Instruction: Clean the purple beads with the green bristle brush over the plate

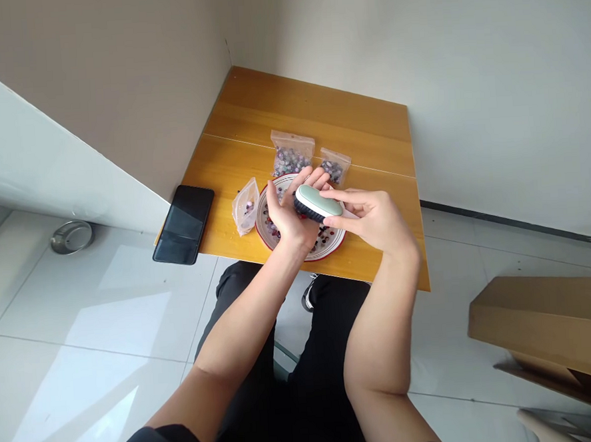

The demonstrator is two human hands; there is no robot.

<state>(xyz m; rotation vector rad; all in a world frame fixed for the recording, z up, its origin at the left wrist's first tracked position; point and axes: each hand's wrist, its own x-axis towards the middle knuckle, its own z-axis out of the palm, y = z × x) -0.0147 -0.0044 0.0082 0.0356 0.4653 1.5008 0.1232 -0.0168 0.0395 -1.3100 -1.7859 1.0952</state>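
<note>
My right hand (368, 216) grips a small oval brush (319, 201) with a pale green back and dark bristles. Its bristles face down toward the palm of my left hand (292, 211), which is turned up with the fingers stretched out. Whether the bristles touch the palm I cannot tell. Below both hands is a white plate (262, 231) with a red rim, holding many small dark, purple and clear beads. My hands and the brush hide part of it.
Two clear bags of beads, a larger one (291, 156) and a smaller one (335, 165), lie behind the plate. An opened bag (246, 207) is left of it. A black phone (184, 224) overhangs the wooden table (318, 106). A metal bowl (72, 237) and cardboard box (547, 322) are on the floor.
</note>
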